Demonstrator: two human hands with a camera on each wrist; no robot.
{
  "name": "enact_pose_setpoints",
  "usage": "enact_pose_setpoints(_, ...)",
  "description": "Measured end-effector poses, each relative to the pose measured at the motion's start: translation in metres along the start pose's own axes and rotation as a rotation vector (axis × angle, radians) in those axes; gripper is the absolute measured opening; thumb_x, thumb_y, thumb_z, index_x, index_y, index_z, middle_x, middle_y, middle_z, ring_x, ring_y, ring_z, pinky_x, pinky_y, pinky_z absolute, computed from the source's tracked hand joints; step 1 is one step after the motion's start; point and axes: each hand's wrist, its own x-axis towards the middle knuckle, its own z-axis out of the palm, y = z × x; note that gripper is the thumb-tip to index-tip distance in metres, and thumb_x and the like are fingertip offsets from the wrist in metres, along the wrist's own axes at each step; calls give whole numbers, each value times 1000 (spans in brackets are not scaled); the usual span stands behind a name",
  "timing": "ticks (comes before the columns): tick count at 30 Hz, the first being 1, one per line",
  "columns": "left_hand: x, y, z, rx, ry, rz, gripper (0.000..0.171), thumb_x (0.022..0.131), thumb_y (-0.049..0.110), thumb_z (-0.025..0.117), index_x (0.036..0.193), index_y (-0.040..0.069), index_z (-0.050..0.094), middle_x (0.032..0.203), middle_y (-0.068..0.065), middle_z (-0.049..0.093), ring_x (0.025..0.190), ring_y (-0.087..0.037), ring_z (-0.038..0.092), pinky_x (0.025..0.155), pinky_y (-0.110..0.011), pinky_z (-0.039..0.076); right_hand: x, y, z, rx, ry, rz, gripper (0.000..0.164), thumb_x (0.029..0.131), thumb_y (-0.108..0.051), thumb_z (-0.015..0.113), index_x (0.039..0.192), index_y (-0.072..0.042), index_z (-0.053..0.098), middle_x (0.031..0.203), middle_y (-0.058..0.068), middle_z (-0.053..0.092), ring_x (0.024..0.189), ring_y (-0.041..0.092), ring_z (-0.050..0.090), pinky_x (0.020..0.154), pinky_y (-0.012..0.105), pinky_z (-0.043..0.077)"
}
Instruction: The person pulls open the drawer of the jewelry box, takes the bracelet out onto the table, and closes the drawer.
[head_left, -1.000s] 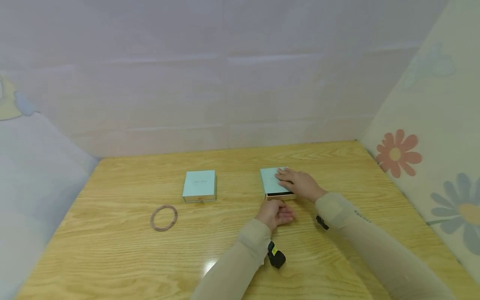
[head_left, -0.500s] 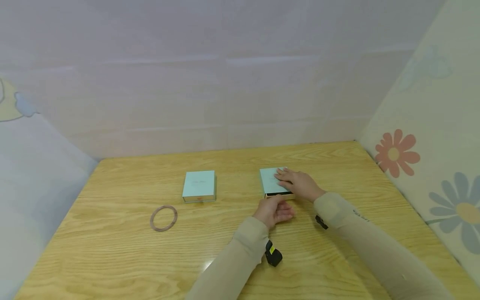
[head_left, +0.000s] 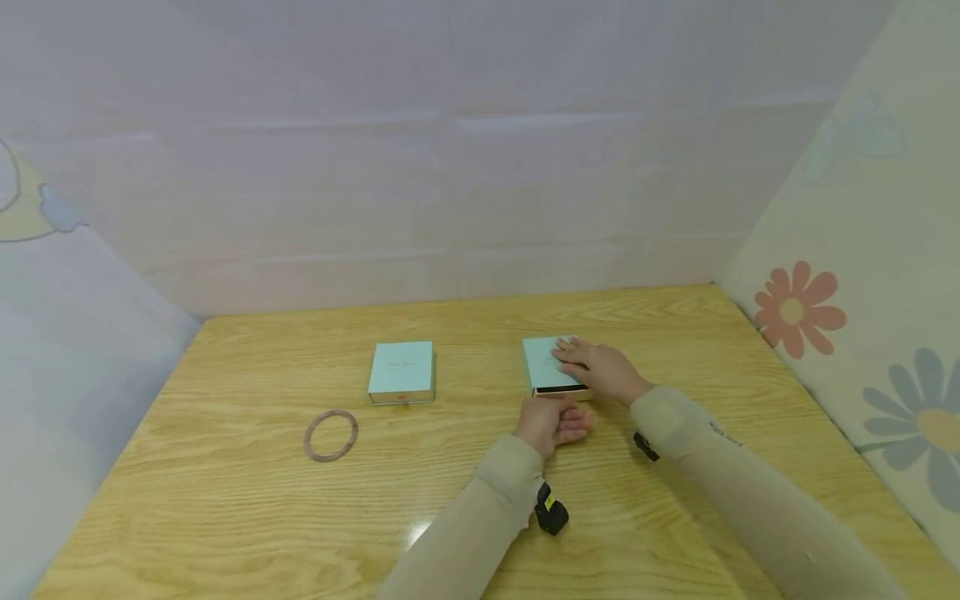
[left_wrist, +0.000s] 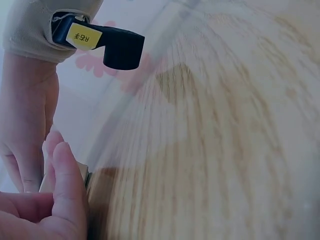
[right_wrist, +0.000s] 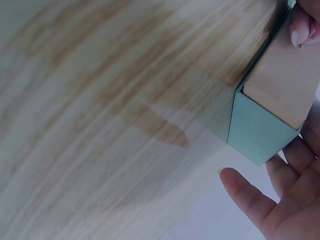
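Note:
My right hand (head_left: 603, 371) lies over the top of a pale teal drawer box (head_left: 540, 360), fingers stretched flat on the lid. A dark gap runs along the front top edge, where the pinkish drawer stands slightly out. At that front, my left hand (head_left: 551, 423) pinches with thumb and finger at the drawer; the small spot it grips is mostly hidden. The right wrist view shows the teal sleeve (right_wrist: 260, 127), the drawer front (right_wrist: 280, 85) and the left fingertips (right_wrist: 298, 35). In the left wrist view, the left fingers (left_wrist: 67, 175) are beside the box.
A second teal box (head_left: 401, 368) stands to the left, its lid on and its front facing me. Nearer, a pinkish-brown bangle (head_left: 354, 429) lies flat on the wood-grain table (head_left: 225, 517). Pale cloth walls (head_left: 450, 192) rise at the back and sides.

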Motion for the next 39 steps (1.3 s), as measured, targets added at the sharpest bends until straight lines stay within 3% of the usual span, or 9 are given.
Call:
enact_pose_setpoints(9, 1, -2, 0, 21, 33, -4, 20, 99, 2, 49, 104, -10, 64, 63, -4, 62, 52, -9, 63, 51, -21, 54, 1, 2, 1, 4, -30, 38, 40, 100, -18, 54, 136, 0, 54, 144, 19, 44, 134, 39, 38, 104, 57, 35)
enact_pose_setpoints(24, 1, -4, 3, 16, 50, 14, 19, 97, 0, 49, 97, -10, 65, 57, -2, 59, 46, -8, 60, 47, -20, 52, 1, 5, 2, 36, -35, 36, 41, 100, -17, 54, 137, 0, 53, 145, 20, 42, 135, 41, 36, 105, 58, 33)
enact_pose_setpoints(39, -6, -7, 1, 25, 30, 9, 19, 96, 0, 49, 101, -9, 65, 56, 0, 57, 44, -6, 57, 46, -19, 50, 1, 4, 1, 40, -41, 31, 41, 101, -18, 54, 137, 0, 52, 146, 20, 42, 135, 41, 35, 106, 58, 33)
